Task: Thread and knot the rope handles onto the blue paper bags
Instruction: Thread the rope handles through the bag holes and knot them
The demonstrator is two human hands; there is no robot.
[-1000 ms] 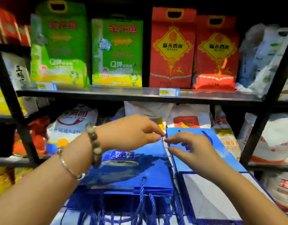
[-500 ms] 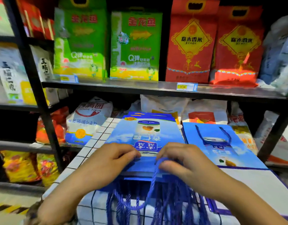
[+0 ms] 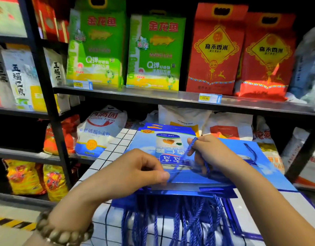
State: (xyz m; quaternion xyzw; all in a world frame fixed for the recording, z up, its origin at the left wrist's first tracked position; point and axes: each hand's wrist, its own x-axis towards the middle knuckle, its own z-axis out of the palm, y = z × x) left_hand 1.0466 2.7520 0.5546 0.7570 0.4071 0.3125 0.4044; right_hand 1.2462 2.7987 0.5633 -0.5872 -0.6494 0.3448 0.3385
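Note:
A stack of flat blue paper bags (image 3: 168,139) lies on a white grid-patterned table (image 3: 115,150). My right hand (image 3: 211,151) holds a blue rope (image 3: 192,148) lifted above the top bag. My left hand (image 3: 135,171) pinches the same rope's lower part near the bag's near edge. Several more blue ropes (image 3: 172,221) hang over the table's front below the stack. To the right, another blue bag (image 3: 266,162) lies flat with a rope handle (image 3: 252,153) on it.
Black shelves (image 3: 153,96) stand right behind the table with green and red rice bags above and white flour sacks below. A white flat sheet with blue border (image 3: 256,215) lies at the right front. Yellow-black floor tape (image 3: 12,222) is at lower left.
The view has shifted left. From the bag's near edge, my right hand has risen with one rope pulled out of the bunch. My left hand has moved right and pinched that rope.

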